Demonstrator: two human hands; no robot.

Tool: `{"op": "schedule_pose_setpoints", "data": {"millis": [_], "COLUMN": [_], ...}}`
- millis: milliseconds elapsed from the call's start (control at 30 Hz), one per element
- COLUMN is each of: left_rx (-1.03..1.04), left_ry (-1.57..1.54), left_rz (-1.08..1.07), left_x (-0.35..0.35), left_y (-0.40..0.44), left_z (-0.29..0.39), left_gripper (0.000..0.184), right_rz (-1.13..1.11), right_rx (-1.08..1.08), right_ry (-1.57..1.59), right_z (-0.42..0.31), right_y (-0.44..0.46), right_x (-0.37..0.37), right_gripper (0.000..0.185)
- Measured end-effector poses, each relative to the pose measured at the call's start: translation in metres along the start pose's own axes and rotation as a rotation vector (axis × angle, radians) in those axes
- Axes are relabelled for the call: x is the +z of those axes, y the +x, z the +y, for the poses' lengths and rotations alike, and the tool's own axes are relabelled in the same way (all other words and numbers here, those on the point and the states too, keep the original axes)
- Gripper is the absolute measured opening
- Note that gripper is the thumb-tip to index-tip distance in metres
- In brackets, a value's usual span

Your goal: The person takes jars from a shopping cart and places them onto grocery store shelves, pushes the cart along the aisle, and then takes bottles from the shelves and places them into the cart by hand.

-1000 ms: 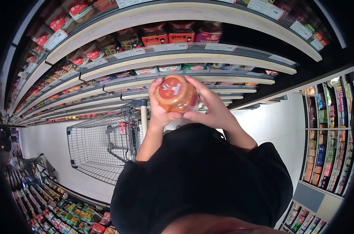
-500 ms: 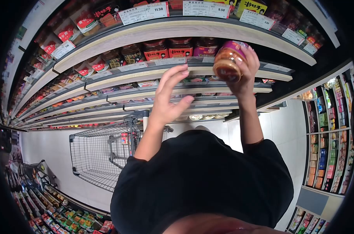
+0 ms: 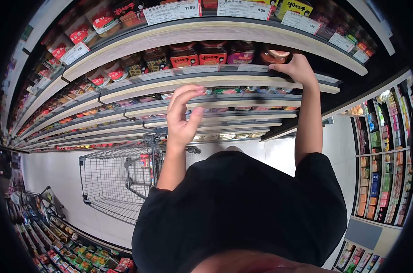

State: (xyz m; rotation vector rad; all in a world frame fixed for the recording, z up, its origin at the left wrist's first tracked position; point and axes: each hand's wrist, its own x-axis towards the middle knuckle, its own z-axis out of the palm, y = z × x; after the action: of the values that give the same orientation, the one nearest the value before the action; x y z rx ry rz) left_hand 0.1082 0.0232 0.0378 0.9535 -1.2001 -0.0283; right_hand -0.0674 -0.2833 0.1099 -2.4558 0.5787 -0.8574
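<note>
While sauce jar (image 3: 273,56) is flanked by right hand (image 3: 299,70), thumb extended, other fingers' hold indeterminable, purple-labelled jar (image 3: 241,54) is best left unbumped; left hand (image 3: 183,123) empty, fingers curled, thumb apart.

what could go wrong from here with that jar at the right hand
The jar could knock the purple-labelled jar beside it, as they stand close together.
It might tip or slip forward if let go badly, since it is near the shelf's front edge and only the right hand is at it; the left hand is away from it.
The right hand could bump the upper shelf, which overhangs the jars.
</note>
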Motion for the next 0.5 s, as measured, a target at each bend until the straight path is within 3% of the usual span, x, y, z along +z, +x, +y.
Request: {"op": "schedule_pose_setpoints", "data": {"millis": [100, 200, 267, 333, 400, 433, 500], "left_rx": [-0.025, -0.038, -0.097, -0.118, -0.167, -0.173, -0.287], "left_ry": [0.031, 0.05, -0.006, 0.009, 0.025, 0.026, 0.012], "left_rz": [-0.051, -0.047, 0.043, 0.058, 0.075, 0.076, 0.135], "left_x": [-0.001, 0.002, 0.008, 0.012, 0.016, 0.019, 0.025], "left_y": [-0.006, -0.008, -0.01, -0.014, -0.019, -0.022, -0.03], "left_z": [-0.003, -0.008, -0.011, -0.019, -0.031, -0.036, -0.044], "left_gripper": [0.029, 0.027, 0.028, 0.027, 0.027, 0.027, 0.027], "right_rz": [-0.36, -0.436, -0.417, -0.147, -0.196, -0.282, -0.207], "right_rx": [0.344, 0.537, 0.492, 0.26, 0.16, 0.222, 0.077], "right_ry": [-0.148, 0.048, -0.088, -0.006, -0.01, -0.078, -0.164], "right_z": [-0.001, 0.001, 0.013, 0.02, 0.026, 0.027, 0.01], "right_y": [0.014, 0.019, 0.021, 0.01, 0.01, 0.013, 0.002], "right_x": [-0.015, -0.015, -0.014, -0.003, -0.004, -0.005, -0.009], "right_gripper": [0.055, 0.063, 0.07, 0.074, 0.084, 0.088, 0.073]}}
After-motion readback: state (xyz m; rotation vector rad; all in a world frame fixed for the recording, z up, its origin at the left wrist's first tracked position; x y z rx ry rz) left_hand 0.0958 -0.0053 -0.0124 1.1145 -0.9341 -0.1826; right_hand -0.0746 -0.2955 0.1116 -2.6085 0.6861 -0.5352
